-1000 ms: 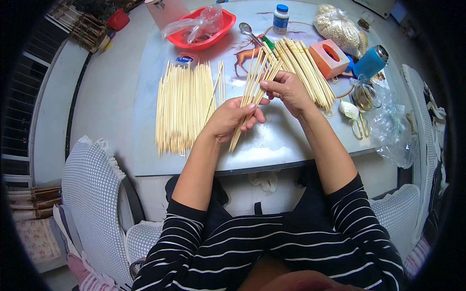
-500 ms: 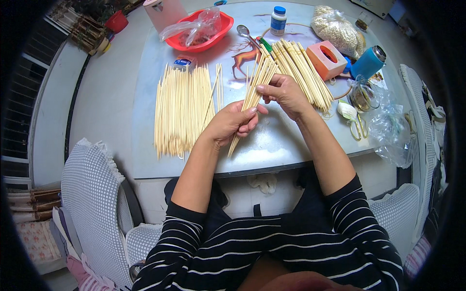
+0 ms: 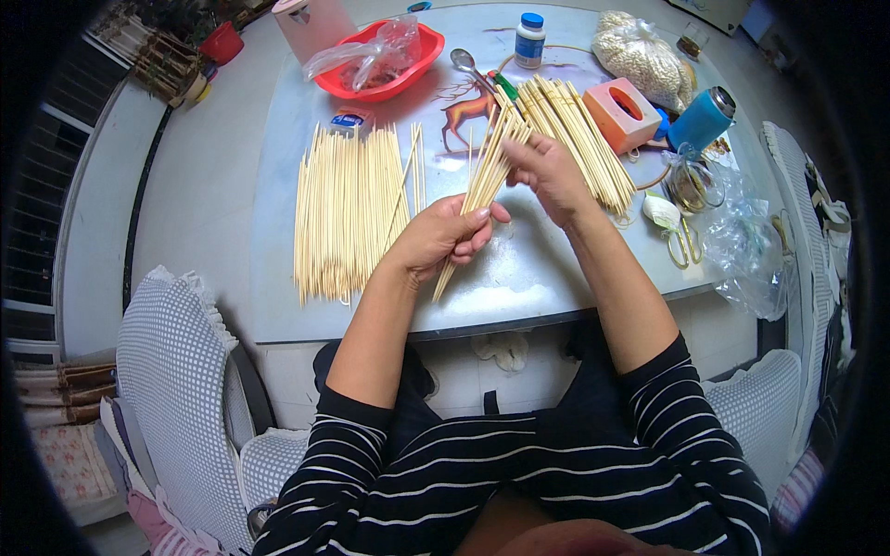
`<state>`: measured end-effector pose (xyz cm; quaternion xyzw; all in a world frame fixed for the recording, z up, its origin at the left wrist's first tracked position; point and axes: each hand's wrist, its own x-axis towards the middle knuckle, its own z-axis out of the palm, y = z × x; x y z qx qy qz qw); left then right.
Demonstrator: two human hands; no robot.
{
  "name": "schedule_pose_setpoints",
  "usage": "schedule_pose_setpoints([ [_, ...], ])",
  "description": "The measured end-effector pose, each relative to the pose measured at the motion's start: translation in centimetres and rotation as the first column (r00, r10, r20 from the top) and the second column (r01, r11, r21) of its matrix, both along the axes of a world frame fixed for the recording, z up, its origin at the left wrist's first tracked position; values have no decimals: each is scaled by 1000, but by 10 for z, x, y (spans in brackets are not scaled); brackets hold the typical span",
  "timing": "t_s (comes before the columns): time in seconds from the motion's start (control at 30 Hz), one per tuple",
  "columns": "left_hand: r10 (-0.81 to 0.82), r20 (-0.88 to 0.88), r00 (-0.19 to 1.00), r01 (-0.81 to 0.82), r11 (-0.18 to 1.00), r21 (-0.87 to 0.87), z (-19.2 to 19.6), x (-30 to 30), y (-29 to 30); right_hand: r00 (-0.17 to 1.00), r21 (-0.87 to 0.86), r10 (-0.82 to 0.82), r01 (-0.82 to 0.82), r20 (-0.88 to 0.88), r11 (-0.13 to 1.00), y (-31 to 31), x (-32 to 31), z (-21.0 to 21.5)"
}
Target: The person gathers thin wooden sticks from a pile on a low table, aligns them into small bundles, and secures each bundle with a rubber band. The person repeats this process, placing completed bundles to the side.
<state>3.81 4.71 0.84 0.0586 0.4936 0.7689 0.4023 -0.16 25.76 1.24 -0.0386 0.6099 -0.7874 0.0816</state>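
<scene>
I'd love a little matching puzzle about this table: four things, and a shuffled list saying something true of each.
Things:
1. small bundle of sticks
2. red basin
3. orange box
4. white bottle

Descriptions:
A. has an oval opening
B. wears a blue cap
C. is gripped in the person's left hand
D. has a clear plastic bag over its rim

Pairs: 1-C, 2-D, 3-A, 4-B

Pale glare on the near tabletop, soft shadows, fisheye curvature toward the rim, black corners.
</scene>
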Motion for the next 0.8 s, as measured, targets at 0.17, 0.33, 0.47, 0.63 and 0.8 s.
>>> schedule_pose_setpoints([
  [0.17, -63, 14, 998, 64, 995, -83, 7, 4, 2, 968, -112, -139, 118, -208, 987, 19, -10, 16],
  [0.33, -171, 18, 985, 172, 977, -127, 2, 7, 7, 943, 215, 157, -95, -294, 972, 21, -5, 18],
  [0.47, -150, 6, 989, 149, 974, -171, 5, 7, 8, 951, 128, 129, -96, -280, 987, 19, -4, 19],
  [0.63, -150, -17, 989, 142, 966, -214, 10, 8, 7, 949, 115, 217, -195, -228, 974, 14, -3, 15],
  [0.8, -6, 52, 999, 9, 998, -68, 13, 4, 7, 981, -146, 25, -54, -192, 988, 25, -10, 17],
])
